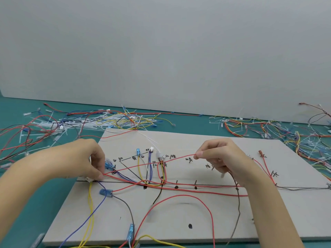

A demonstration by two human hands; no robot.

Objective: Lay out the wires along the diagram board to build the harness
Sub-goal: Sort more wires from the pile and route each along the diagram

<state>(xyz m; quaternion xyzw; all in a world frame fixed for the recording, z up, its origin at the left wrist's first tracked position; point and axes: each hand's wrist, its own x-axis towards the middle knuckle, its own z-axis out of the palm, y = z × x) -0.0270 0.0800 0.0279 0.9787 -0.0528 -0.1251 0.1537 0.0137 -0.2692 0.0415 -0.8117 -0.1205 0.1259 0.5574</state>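
Both hands pinch a thin red wire (150, 164): left hand (89, 158) anchoring, right hand (220, 154) pulling; keep it taut along the grey diagram board (223, 221) lines.

The handwritten labels (157, 159) on the diagram board (223, 221) are too small to read; the right forearm (265, 203) hides the red wires (215, 194) beneath it.

Both hands pinch one red wire (179, 157), left hand (89, 158) low, right hand (220, 154) higher. It's taut above the diagram board (206, 221).
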